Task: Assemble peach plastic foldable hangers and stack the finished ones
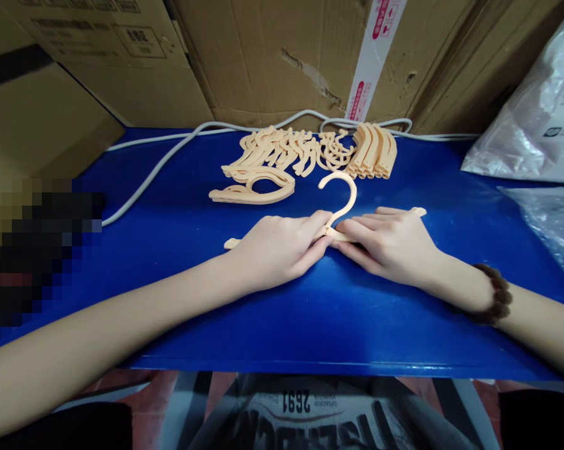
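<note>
A cream plastic folding hanger [351, 194] lies over the blue table, its hook pointing away from me and its arms spread to both sides. My left hand [286, 247] is closed round its left arm, with thumb and fingers pinching close to the centre joint. On the other side of the joint, my right hand [385, 244] grips the right arm the same way. Both arm tips stick out past my hands, while the middle of each arm is hidden under my fingers. Just behind lies a folded hanger [253, 197] of the same colour.
Loose hanger arms [277, 147], hooks [335, 150] and a neat stack of arm pieces [375, 150] lie at the back of the blue table [282, 325]. A white cable [157, 169] runs behind them. Cardboard boxes [272, 62] stand behind; plastic bags [534, 119] lie at right.
</note>
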Demonstrator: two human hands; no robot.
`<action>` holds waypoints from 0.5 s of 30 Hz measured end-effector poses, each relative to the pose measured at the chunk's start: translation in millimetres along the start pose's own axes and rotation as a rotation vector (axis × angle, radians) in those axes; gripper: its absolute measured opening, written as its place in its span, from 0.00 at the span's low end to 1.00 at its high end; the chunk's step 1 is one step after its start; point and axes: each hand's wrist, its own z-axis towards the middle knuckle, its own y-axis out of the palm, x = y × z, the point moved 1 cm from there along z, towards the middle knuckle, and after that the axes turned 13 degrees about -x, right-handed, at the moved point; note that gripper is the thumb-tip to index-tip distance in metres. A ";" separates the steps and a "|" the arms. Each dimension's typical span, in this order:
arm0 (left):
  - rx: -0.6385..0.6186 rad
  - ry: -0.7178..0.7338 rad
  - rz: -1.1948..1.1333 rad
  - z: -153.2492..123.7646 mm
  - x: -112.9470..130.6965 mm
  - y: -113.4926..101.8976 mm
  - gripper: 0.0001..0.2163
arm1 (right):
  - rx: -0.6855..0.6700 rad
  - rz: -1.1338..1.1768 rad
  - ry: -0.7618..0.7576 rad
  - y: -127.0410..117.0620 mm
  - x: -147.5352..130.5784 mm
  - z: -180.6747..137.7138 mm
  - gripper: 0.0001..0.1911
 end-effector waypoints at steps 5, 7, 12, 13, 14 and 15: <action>0.006 0.022 -0.008 0.3 -0.1 0.7 0.15 | 0.007 0.005 -0.009 -1.1 0.4 0.4 0.19; 0.004 0.023 -0.008 0.5 -0.1 0.3 0.15 | 0.021 0.004 -0.017 -1.4 0.4 0.4 0.19; 0.002 0.024 0.004 0.2 0.0 0.1 0.14 | 0.071 -0.004 -0.034 -1.4 0.4 -0.2 0.18; 0.002 0.026 0.008 0.2 0.1 0.4 0.14 | 0.076 -0.004 -0.034 -1.0 0.6 -0.2 0.18; 0.004 0.028 0.013 0.1 0.1 0.7 0.14 | 0.079 -0.004 -0.035 -0.6 1.0 -0.3 0.18; 0.003 0.030 0.015 0.1 0.1 1.1 0.14 | 0.081 -0.004 -0.037 -0.2 1.4 -0.4 0.18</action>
